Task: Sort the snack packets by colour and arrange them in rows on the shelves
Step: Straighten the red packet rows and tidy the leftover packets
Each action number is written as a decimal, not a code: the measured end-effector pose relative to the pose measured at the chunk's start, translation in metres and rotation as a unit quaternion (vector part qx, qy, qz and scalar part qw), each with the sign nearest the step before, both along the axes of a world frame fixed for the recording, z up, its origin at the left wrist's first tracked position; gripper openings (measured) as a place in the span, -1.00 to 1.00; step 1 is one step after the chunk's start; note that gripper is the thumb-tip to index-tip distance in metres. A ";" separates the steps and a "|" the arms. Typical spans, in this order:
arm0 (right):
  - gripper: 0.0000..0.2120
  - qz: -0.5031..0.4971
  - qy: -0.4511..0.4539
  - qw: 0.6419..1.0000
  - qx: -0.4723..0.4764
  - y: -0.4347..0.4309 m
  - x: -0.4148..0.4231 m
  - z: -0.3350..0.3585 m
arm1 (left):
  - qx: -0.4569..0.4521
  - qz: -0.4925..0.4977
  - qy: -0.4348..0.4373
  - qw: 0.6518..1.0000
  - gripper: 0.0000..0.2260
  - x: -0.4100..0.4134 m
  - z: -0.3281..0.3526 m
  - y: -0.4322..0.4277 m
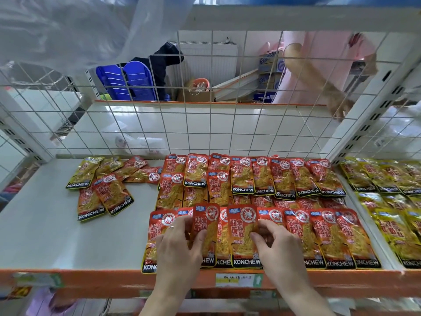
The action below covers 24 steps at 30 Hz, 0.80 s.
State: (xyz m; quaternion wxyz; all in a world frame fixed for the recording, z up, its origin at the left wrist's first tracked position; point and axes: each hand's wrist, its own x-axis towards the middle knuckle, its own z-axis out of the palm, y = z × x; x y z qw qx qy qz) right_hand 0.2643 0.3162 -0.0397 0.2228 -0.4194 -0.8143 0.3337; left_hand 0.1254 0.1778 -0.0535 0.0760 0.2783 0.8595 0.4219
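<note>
Red snack packets lie in overlapping rows on the white shelf [68, 236], from its middle to its right end. My left hand [180, 245] pinches one red packet [206, 226] in the front row, thumb on its face. My right hand [276, 242] pinches the neighbouring red packet [242, 233] at its right edge. Both packets are slightly raised above the row. At the shelf's back left lies a loose heap [107, 183] of mixed yellow and red packets. Yellow packets [391, 201] fill the adjoining shelf bay on the right.
A white wire grid [205, 133] backs the shelf, with white uprights at both sides. The shelf's orange front edge [91, 281] carries a price label. Behind the grid, another person's arm [319, 83] reaches down at the upper right. Clear plastic hangs at the top left.
</note>
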 end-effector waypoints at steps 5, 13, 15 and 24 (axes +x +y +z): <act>-0.67 -0.012 -0.032 0.993 0.109 -0.002 0.000 -0.012 | -0.101 0.020 0.081 0.991 -0.65 -0.004 -0.014 0.001; -0.64 -0.049 -0.067 0.990 0.116 -0.002 0.002 -0.028 | -0.139 0.015 0.150 0.979 -0.51 -0.002 -0.027 -0.003; -0.63 -0.049 -0.069 0.990 0.117 -0.002 0.003 -0.030 | -0.142 0.005 0.147 0.979 -0.47 0.000 -0.029 -0.005; -0.61 -0.045 -0.068 0.989 0.120 -0.003 0.004 -0.036 | -0.155 -0.019 0.192 0.969 -0.52 0.003 -0.039 -0.010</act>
